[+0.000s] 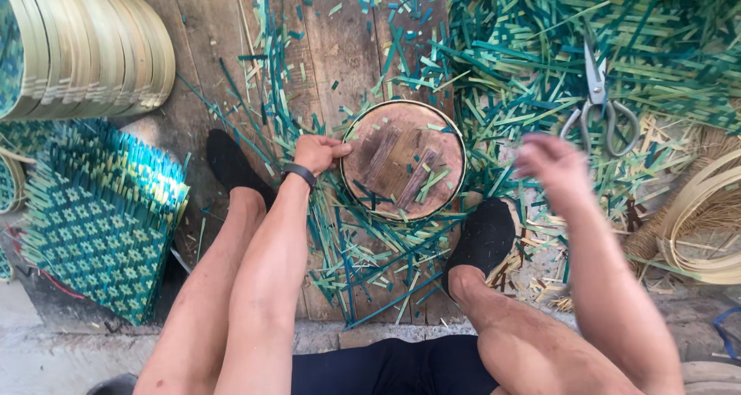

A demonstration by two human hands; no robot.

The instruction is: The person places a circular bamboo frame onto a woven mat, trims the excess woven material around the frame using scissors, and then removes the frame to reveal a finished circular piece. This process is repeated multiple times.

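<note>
Round wooden board (403, 160), flat and worn brown with a thin pale rim, lies on the plank floor (340, 40) between the person's two feet in black socks (482, 237). Two darker slats cross its middle, and a few green strips lie on top of it.

Left hand (316, 153) rests at the left edge of the board, fingers curled together on the rim, thumb toward the board; a dark band sits on the wrist. Right hand (552, 167) is in the air to the right of the board, blurred, so I cannot tell if its grip is apart or together; it holds nothing that I can see.

All around the board the floor is covered with cut bamboo strips (532, 63), thin and flat, teal green and pale yellow, thickest to the upper right of the board. Metal scissors (600, 102) lie on this heap, right of the board, blades pointing away from the person. Left of the board stands a stack of woven mats (100, 225) with a teal and pale diamond pattern. Above the mats, round bamboo hoops (93, 48) are stacked on edge. Far right of the board lie pale coiled bamboo bands (706, 210).
</note>
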